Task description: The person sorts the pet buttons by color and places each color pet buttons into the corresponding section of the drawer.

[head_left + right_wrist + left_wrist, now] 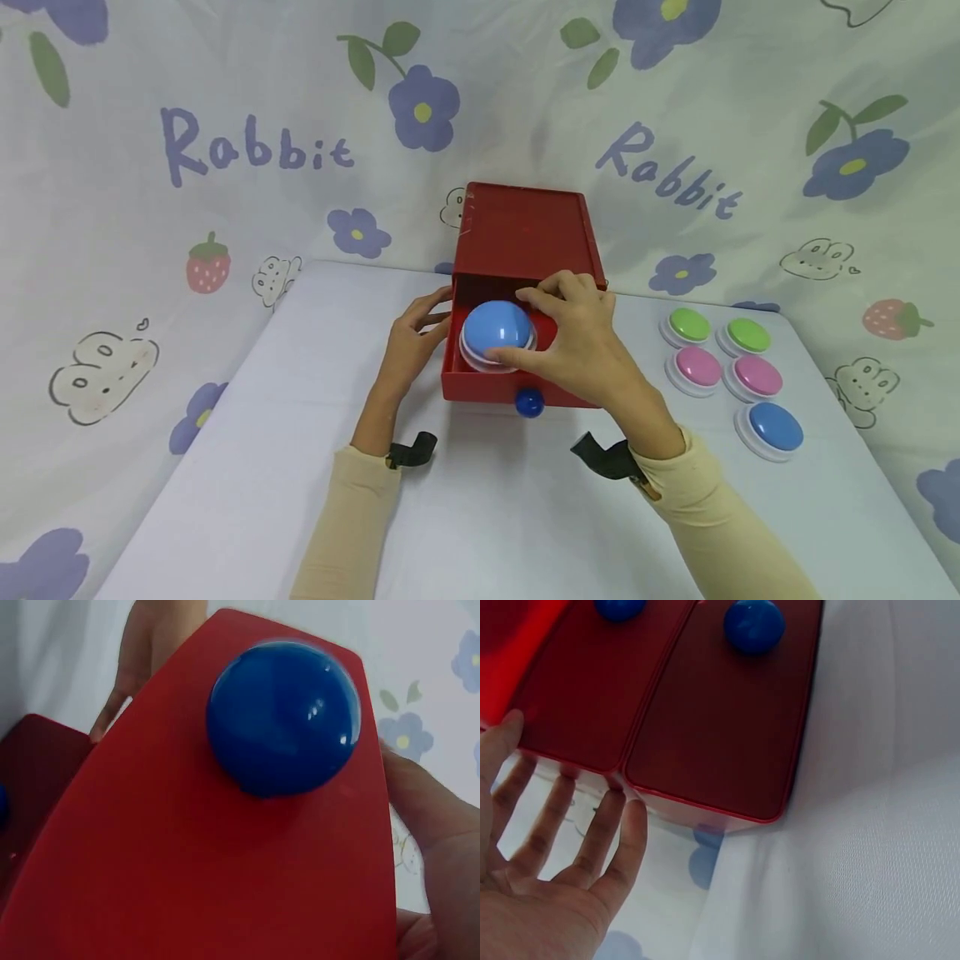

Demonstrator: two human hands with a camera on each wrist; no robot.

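Note:
A red drawer box stands at the table's back, its upper drawer pulled out. Inside the drawer sits a large blue push button with a white base, toward the left side. My right hand reaches over the drawer's right side, thumb on the button's front edge and fingertips by its far rim, pinching it. My left hand is at the box's left side, fingers extended; in the left wrist view its fingertips touch the box's edge. A round blue knob projects from the drawer front in the right wrist view.
On the table's right lie two green buttons, two pink buttons and another blue button, all on white bases. A lower drawer front has its own blue knob. Patterned cloth hangs behind the box.

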